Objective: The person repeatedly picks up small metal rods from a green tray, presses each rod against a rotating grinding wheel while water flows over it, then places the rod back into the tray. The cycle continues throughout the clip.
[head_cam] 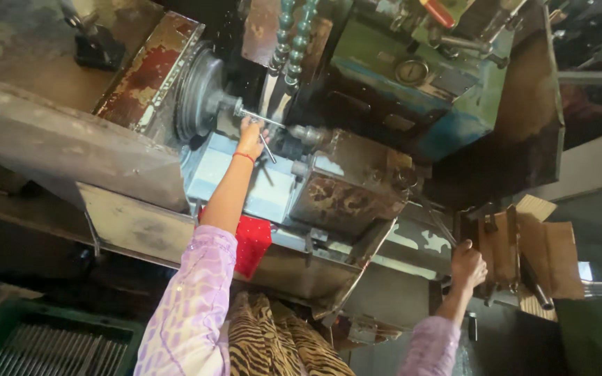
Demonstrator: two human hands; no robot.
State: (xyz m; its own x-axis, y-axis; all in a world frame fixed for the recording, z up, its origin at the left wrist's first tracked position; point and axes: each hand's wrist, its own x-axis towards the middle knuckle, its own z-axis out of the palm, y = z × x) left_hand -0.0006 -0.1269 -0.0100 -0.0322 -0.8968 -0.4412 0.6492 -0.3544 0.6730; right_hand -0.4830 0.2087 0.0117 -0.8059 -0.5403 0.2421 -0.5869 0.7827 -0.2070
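Your left hand (251,134) reaches up to the thin metal rod (259,118) sticking out of the lathe chuck (200,92), fingers closed around it just beside the chuck nose; a second slim rod (267,148) hangs below that hand; your right hand (467,264) is closed on the lever (435,221) low at the machine's side; the rod looks stiff, light and probably oily, so it may slip; pinch it near the chuck, not at the free end; a red cloth (252,244) hangs below, and a green crate of rods (50,345) sits bottom left.
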